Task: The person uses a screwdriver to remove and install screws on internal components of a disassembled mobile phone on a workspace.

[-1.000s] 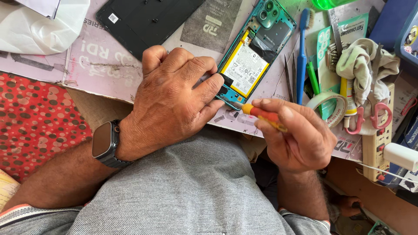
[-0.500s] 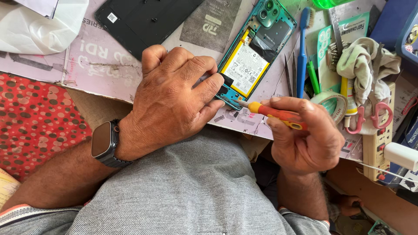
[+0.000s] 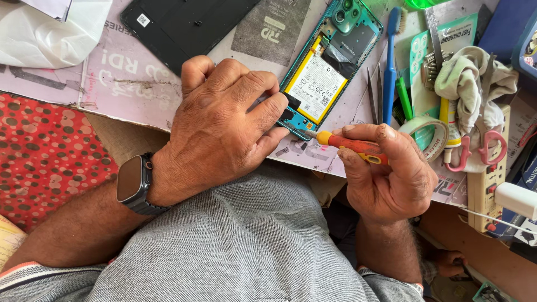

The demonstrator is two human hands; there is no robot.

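The opened phone [image 3: 327, 70], teal-framed with its back off and a white-and-yellow battery showing, lay tilted on the printed work mat [image 3: 112, 84], its lower end pinched under the left hand [image 3: 221, 126]. The right hand [image 3: 386, 179] was closed around an orange screwdriver [image 3: 349, 144], tip at the phone's bottom corner. A black back panel [image 3: 179, 25] lay above the left hand; a blue toothbrush [image 3: 390, 67], tweezers [image 3: 372, 95], a tape roll [image 3: 428, 131] and a cloth [image 3: 470, 84] crowded the right.
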